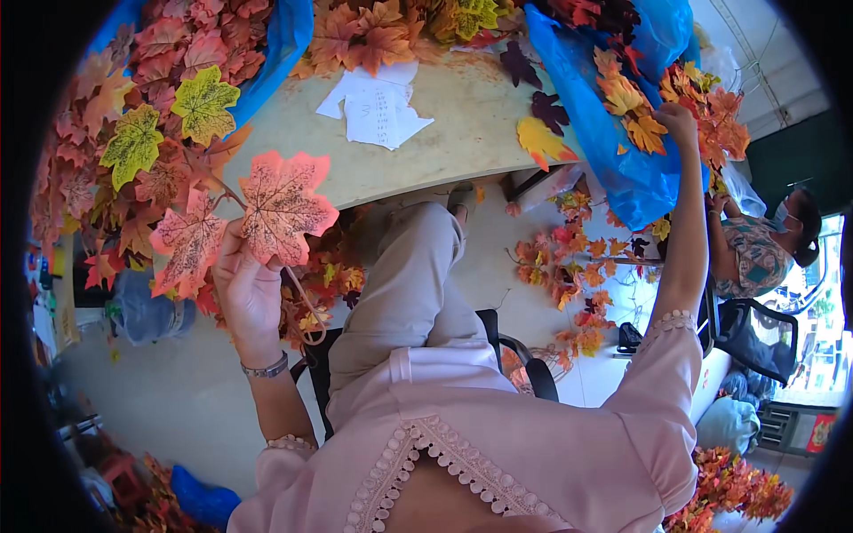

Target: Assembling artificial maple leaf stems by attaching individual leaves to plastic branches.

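Note:
My left hand (247,289) is raised beside my knee and grips a stem of artificial maple leaves (283,206), pink-orange with dark veins; a second leaf (188,242) of the same stem hangs to its left. My right hand (679,122) is stretched far out to the right, fingers in a pile of orange and red fake leaves (711,115) lying on a blue plastic bag (613,151). Whether it grips a leaf there I cannot tell.
A pale table (462,124) holds white paper sheets (378,107) and loose leaves. A heap of red, orange and yellow-green leaves (151,133) fills the left. More leaf sprigs (569,258) lie on the floor. Another person (764,249) sits at the right by a black chair (755,333).

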Motion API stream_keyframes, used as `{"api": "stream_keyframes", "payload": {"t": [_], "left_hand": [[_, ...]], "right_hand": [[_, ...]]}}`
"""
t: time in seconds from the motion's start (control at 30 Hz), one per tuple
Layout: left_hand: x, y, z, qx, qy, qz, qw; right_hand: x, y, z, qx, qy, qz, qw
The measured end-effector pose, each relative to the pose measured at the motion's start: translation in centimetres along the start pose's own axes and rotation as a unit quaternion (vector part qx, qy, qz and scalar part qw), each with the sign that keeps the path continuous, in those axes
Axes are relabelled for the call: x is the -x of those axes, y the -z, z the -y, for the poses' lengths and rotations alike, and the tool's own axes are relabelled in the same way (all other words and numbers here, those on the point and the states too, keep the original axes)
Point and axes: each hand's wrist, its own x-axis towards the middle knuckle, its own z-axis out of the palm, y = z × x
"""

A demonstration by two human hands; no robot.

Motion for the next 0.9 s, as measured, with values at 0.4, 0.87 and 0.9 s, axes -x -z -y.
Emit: {"api": "stream_keyframes", "payload": {"t": [0.4,0.87,0.9], "left_hand": [[-0.1,-0.6,0.3,-0.026,0.005,0.014,1.000],[-0.2,-0.2,0.6,-0.024,0.019,0.016,0.999],[-0.2,-0.3,0.5,-0.021,0.022,0.022,0.999]], "right_hand": [[0.4,-1.0,0.7,0.074,0.035,0.082,0.993],[2.6,-0.5,4.6,0.092,0.179,-0.202,0.958],[2.9,-1.1,5.1,0.112,0.181,-0.179,0.960]]}}
